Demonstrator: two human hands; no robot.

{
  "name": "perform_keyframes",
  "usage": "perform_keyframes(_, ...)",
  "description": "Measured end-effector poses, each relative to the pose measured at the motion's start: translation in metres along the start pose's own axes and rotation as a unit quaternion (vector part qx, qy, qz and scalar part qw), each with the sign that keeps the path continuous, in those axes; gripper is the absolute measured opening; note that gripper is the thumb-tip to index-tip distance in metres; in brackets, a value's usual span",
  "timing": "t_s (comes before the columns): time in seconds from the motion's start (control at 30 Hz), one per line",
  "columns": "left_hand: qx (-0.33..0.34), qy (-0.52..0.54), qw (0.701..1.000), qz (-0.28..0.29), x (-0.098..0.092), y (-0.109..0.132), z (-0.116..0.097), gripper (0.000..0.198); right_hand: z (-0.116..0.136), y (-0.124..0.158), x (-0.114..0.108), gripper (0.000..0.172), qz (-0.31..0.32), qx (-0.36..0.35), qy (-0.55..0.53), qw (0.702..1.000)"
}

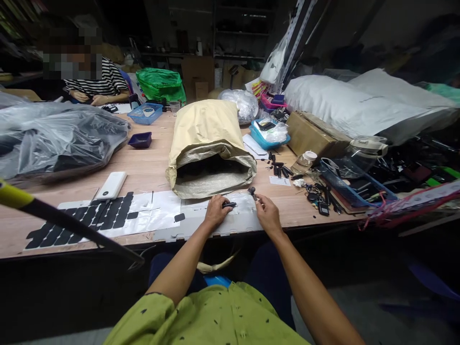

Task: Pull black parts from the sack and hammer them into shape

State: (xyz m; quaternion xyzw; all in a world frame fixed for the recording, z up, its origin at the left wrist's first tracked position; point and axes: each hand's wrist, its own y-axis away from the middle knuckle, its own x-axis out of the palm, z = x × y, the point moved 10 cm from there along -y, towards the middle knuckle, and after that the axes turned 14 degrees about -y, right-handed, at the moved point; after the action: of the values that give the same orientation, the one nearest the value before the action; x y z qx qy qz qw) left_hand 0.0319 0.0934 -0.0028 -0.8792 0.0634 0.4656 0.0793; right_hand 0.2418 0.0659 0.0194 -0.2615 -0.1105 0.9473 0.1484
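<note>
My left hand [215,211] rests at the table's front edge, its fingers closed on a small black elongated piece [229,204]. To its right, my right hand [269,215] pinches a small tool with a dark rounded head [251,190], which points up and away from me. Its exact kind is too small to make out. Under both hands lies a pale grey-white sheet [201,225]. Just beyond them a large cream sack [206,122] lies with its mouth towards me; its inside is dark.
To the left are a white power bank [112,185], a sheet of black stickers [118,213] and a plastic-wrapped bundle [57,139]. On the right lie small black parts [278,168], a jar [304,162], a blue basket [354,184] and a cardboard box [312,134]. A person [108,81] sits far left.
</note>
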Motion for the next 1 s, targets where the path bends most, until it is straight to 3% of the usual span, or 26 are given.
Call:
perform_keyframes(0.1,-0.003,-0.002,1.0,0.008,0.001,0.0,-0.001,0.011,0.023,0.014,0.019,0.033,0.038,-0.044,-0.048,0.997)
perform_keyframes(0.23,-0.007,-0.006,1.0,0.012,0.001,-0.001,-0.003,0.01,0.038,0.025,0.025,0.034,0.037,-0.069,-0.04,0.996)
perform_keyframes(0.47,-0.005,-0.007,1.0,0.014,0.004,-0.001,-0.003,0.008,0.038,0.03,0.033,0.034,0.054,-0.069,0.005,0.996)
perform_keyframes(0.6,-0.002,-0.007,1.0,0.007,0.005,-0.002,-0.002,0.009,0.053,0.032,0.032,0.034,0.042,-0.101,-0.004,0.994)
perform_keyframes(0.8,0.002,-0.005,1.0,0.002,0.007,-0.002,-0.001,0.01,0.052,0.042,0.051,0.034,0.088,-0.106,0.006,0.99)
perform_keyframes(0.9,0.004,-0.003,1.0,-0.002,0.006,-0.002,-0.001,0.009,0.043,0.033,0.041,0.034,0.068,-0.096,0.029,0.993)
perform_keyframes(1.0,0.006,-0.002,1.0,0.001,0.006,-0.002,-0.003,0.009,0.026,0.013,0.015,0.036,0.018,-0.058,0.09,0.994)
